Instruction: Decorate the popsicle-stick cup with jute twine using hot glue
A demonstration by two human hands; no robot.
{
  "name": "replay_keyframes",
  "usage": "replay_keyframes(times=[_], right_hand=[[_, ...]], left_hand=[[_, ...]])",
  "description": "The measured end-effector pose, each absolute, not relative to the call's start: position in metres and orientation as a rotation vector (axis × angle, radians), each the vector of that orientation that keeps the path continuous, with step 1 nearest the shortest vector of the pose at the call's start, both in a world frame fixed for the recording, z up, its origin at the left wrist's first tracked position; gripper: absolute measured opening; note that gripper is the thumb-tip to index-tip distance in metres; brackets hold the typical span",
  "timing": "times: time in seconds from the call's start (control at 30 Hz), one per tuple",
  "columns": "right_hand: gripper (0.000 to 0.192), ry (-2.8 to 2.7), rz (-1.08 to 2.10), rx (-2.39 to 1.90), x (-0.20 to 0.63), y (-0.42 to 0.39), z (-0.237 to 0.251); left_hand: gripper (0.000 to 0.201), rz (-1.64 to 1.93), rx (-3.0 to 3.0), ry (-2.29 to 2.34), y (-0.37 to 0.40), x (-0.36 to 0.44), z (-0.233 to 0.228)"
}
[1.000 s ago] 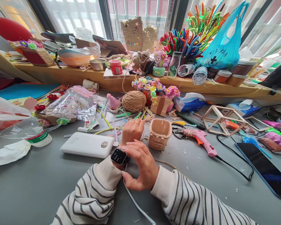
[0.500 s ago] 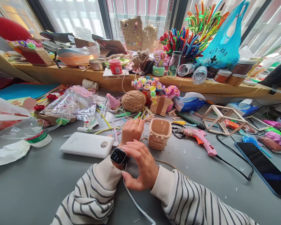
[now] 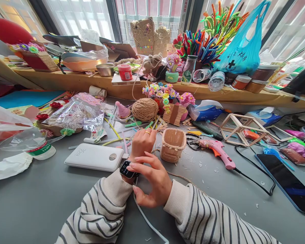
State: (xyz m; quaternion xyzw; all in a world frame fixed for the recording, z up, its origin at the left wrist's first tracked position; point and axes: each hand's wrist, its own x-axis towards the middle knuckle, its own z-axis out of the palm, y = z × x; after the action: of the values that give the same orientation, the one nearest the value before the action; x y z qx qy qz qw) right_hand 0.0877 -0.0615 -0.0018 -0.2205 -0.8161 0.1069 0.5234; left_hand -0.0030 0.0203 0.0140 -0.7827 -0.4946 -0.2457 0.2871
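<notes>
A black smartwatch (image 3: pixel 127 169) sits on my left wrist. My right hand (image 3: pixel 152 181) hovers over it, fingers spread, with a fingertip on the watch face; it holds nothing. My left hand (image 3: pixel 142 142) rests on the grey table as a loose fist with a gold ring, empty. Just to its right stands a small popsicle-stick basket (image 3: pixel 173 144) trimmed with twine. A white power bank (image 3: pixel 94 157) lies to its left. Both sleeves are white with dark stripes.
A ball of twine (image 3: pixel 145 109), a pink glue gun (image 3: pixel 218 150) with its black cord, scissors (image 3: pixel 193 140), a wooden stick frame (image 3: pixel 240 128) and a phone (image 3: pixel 287 181) lie around. A white cable (image 3: pixel 148 222) runs under my wrists. The wooden shelf (image 3: pixel 91 81) behind holds craft clutter.
My right hand's fingers have moved left onto the watch face, partly covering it. The left hand has stayed still.
</notes>
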Motion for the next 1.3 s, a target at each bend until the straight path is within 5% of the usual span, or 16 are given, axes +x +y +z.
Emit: replay_keyframes(times=[1.3], right_hand=[[0.062,-2.000,0.237,-0.538,0.0857,-0.0622,-0.0013]], left_hand=[[0.023,-0.623,-2.037,-1.276,0.0204,-0.0022,0.0126]])
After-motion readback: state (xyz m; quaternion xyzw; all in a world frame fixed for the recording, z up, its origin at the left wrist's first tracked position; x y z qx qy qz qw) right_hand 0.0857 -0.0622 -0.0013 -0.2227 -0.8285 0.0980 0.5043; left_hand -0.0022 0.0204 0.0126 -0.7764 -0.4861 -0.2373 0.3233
